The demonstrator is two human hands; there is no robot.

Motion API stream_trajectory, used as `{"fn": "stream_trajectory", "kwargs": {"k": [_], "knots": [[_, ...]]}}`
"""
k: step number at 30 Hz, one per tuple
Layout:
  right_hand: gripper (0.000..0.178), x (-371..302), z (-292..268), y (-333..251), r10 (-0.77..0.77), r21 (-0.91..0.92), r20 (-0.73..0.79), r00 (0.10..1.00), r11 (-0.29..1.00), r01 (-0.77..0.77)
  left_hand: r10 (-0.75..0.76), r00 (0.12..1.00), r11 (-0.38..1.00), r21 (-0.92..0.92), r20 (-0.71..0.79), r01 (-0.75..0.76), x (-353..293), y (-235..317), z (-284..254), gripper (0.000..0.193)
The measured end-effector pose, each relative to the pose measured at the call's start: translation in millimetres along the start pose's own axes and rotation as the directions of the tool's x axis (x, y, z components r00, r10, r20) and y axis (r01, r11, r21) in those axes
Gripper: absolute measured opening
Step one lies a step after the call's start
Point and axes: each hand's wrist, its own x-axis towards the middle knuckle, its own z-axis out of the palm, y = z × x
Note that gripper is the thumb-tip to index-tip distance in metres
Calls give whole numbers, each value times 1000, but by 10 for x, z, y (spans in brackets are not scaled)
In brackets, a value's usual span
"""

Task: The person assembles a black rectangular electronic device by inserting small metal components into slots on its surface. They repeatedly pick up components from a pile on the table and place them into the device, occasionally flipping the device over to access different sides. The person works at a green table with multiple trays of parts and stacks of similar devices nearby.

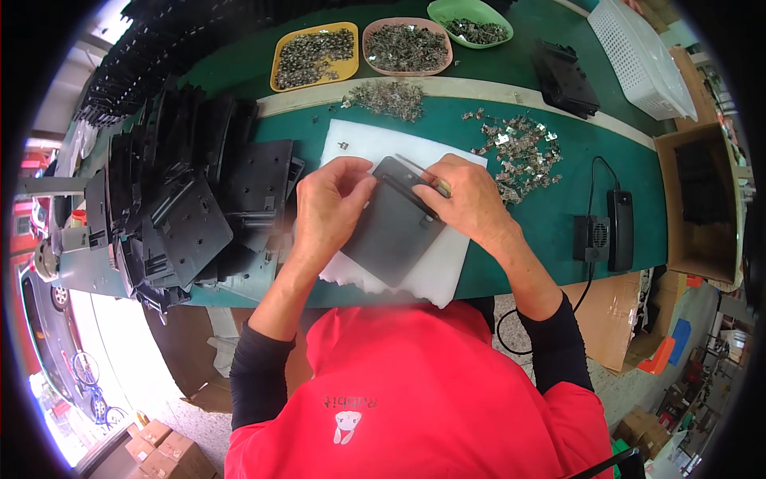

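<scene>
A dark grey-black plastic panel lies tilted on a white foam sheet, a raised strip along its upper right side. My left hand is at the panel's upper left edge, thumb and forefinger curled close together; whatever is between their tips is too small to make out. My right hand grips a thin pointed metal tool above the strip, its thumb pressing near the panel. One small metal clip sits on the foam's upper left corner.
Stacked black panels crowd the left. Loose metal clips lie right of the foam. Yellow, pink and green trays of small parts stand behind. A small black fan-like device with a cable, a white basket and a cardboard box are right.
</scene>
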Motion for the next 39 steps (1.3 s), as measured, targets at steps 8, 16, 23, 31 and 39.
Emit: {"fn": "stream_trajectory", "kwargs": {"k": [8, 16, 23, 31, 39], "knots": [[20, 9, -6, 60, 113, 164, 121, 986, 978, -132, 383, 924, 863, 355, 2, -359, 0, -77, 107, 14], [18, 8, 12, 51, 98, 135, 128, 987, 984, -115, 452, 891, 698, 603, 45, -385, -43, 67, 251, 7], [19, -9, 41, 98, 53, 153, 87, 995, 986, -66, 345, 930, 568, 761, 125, -313, -66, 180, 324, 9], [20, -36, 28, 108, 86, 176, 138, 987, 978, -110, 474, 881, 615, 717, -3, -328, -166, 53, 428, 22], [19, -53, 87, 159, 27, 180, 69, 997, 983, -39, 537, 843, 514, 784, 20, -347, -319, -134, 499, 47]]}}
